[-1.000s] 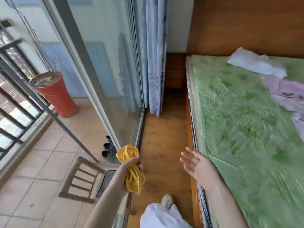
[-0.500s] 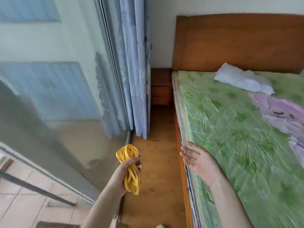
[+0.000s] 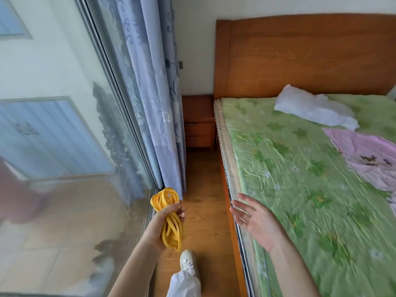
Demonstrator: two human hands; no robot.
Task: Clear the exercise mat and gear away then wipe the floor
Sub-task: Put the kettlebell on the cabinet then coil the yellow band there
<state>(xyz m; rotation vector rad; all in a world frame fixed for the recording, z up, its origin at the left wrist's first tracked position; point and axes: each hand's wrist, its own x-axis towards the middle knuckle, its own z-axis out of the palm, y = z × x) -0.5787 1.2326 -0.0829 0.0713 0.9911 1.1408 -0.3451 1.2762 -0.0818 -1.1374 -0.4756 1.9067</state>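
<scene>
The bed (image 3: 300, 179) fills the right side, a crumpled green floral sheet over a mattress with a zigzag-stitched edge. At its head stands a smooth, grained wooden headboard (image 3: 300, 56). On the bed near the headboard lie a rumpled white cloth (image 3: 310, 108) and a soft pink cloth (image 3: 364, 159). Left of the bed runs a narrow strip of wood floor (image 3: 203, 211), ending at a small wooden nightstand (image 3: 198, 121) beside the headboard. Further left hangs a pleated blue patterned curtain (image 3: 154, 93) against a glass door (image 3: 64, 146). The right hand (image 3: 255, 221) hovers over the bed's edge, fingers spread and holding nothing. The left hand (image 3: 165, 224), left of the bed above the floor, grips a yellow band (image 3: 169, 217), rubbery and looped in a bundle. A white shoe (image 3: 188, 262) stands on the floor below.
</scene>
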